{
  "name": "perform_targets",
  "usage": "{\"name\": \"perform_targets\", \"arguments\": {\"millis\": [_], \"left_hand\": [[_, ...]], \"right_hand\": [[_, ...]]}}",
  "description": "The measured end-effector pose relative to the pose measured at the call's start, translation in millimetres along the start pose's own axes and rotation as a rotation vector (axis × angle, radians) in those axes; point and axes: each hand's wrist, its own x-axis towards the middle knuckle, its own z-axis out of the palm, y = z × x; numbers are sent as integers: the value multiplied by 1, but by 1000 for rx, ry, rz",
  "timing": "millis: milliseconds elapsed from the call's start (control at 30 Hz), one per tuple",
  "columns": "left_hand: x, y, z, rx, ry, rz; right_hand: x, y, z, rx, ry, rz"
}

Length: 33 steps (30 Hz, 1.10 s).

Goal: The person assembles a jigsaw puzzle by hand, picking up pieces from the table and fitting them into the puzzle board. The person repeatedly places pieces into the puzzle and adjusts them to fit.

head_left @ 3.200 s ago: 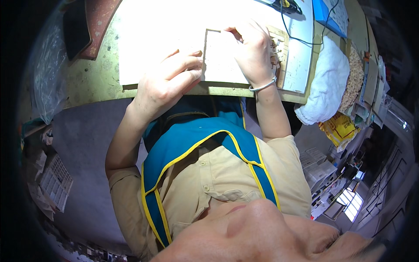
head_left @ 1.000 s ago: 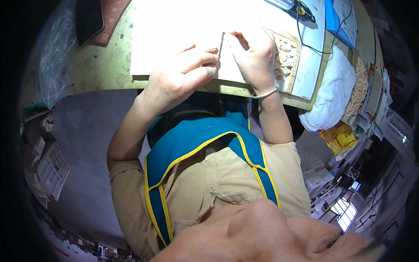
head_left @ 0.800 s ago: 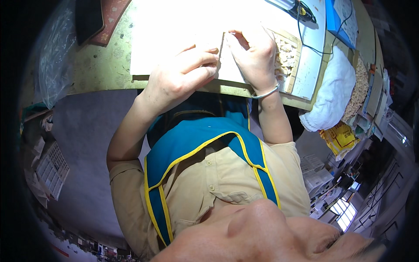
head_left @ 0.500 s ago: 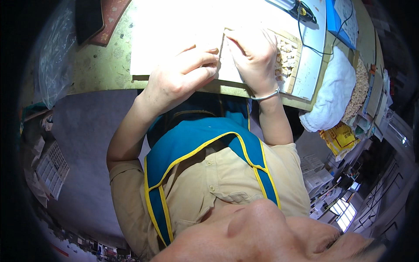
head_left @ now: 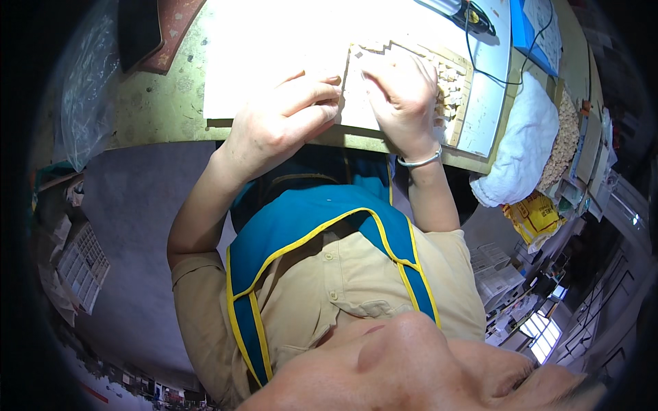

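Under bright light, we see the left hand (head_left: 277,113), fingers curled, at or just beside the left rim of a shallow wooden tray (head_left: 463,109), apparently to steady it. The right hand (head_left: 404,89) arches over the tray, fingers bent; we cannot tell whether either hand grips anything. Small pale pieces (head_left: 449,85) fill the tray's side just right of the right hand, seemingly for easy reach. The tray spans from between the hands to beyond the right one, its long axis, we judge, running crosswise.
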Motion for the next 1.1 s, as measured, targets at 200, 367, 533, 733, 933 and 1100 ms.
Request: {"name": "perform_targets", "arguments": {"millis": [200,367,533,733,933,1100], "left_hand": [[4,0,0,28,38,50],[2,1,-1,9,5,8],[1,0,-2,0,3,11],[0,-1,0,2,9,18],[1,-2,0,16,31,38],[1,-1,-1,5,10,19]], "right_hand": [[12,-3,4,-85,70,42],[18,0,13,-81,105,34],[18,4,13,-43,98,72],[16,8,12,1,104,64],[17,8,12,-36,97,37],[15,6,16,8,56,74]]}}
